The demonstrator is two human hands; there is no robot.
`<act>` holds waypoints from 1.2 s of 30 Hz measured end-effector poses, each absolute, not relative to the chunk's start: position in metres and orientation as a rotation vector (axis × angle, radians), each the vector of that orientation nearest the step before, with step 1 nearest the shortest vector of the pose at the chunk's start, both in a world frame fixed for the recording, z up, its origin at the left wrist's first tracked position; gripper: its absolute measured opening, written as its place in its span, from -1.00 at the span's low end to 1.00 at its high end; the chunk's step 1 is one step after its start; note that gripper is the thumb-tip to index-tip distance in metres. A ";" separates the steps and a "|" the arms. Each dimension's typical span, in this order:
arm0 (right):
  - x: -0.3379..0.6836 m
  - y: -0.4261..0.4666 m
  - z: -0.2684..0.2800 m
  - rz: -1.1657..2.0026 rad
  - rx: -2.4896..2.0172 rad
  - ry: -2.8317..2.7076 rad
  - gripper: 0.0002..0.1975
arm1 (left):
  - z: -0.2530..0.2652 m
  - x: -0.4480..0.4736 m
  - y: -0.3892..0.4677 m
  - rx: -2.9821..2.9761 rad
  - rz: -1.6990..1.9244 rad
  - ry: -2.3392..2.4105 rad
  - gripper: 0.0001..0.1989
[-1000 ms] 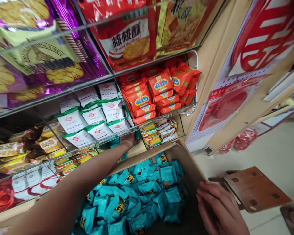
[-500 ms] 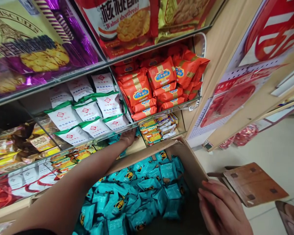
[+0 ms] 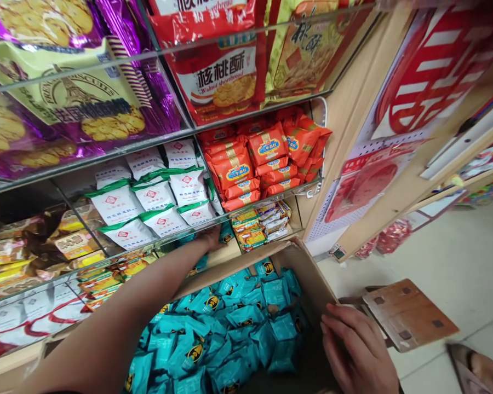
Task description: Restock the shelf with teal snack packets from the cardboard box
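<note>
My left hand (image 3: 214, 239) reaches under a glass shelf into a lower compartment, among teal packets (image 3: 227, 234). Its fingers are mostly hidden, so whether they hold a packet cannot be made out. Below it stands an open cardboard box (image 3: 312, 273) with many small teal packets (image 3: 230, 323) inside, each with a black and yellow mark. My right hand (image 3: 355, 342) is closed over the box's right rim, thumb on the inner side.
Above the reaching arm, shelves hold white-and-green packets (image 3: 152, 197), red packets (image 3: 236, 172) and walnut shortbread bags (image 3: 219, 76). Small yellow snack packs (image 3: 248, 230) lie right of the left hand. A wooden stool (image 3: 411, 314) and a foot (image 3: 485, 369) are at right.
The view has tilted up a little, showing more of the upper shelf. My left hand is still in the lower compartment, with its fingers less visible; my right hand stays on the box rim.
</note>
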State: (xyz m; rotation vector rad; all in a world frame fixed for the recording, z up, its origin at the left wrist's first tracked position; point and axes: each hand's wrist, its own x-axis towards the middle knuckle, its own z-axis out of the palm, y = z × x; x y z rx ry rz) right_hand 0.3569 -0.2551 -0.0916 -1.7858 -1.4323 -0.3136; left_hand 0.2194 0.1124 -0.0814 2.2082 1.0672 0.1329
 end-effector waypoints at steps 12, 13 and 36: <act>0.353 -0.251 -0.084 -0.359 -1.783 -1.410 -0.83 | 0.018 0.181 0.011 2.454 0.126 0.824 -0.64; 0.352 -0.251 -0.085 -0.367 -1.788 -1.416 -0.83 | 0.019 0.169 -0.009 2.475 0.284 0.721 -0.67; 0.351 -0.256 -0.091 -0.438 -1.731 -1.455 -0.92 | -0.113 0.156 -0.067 2.198 0.544 1.137 -0.88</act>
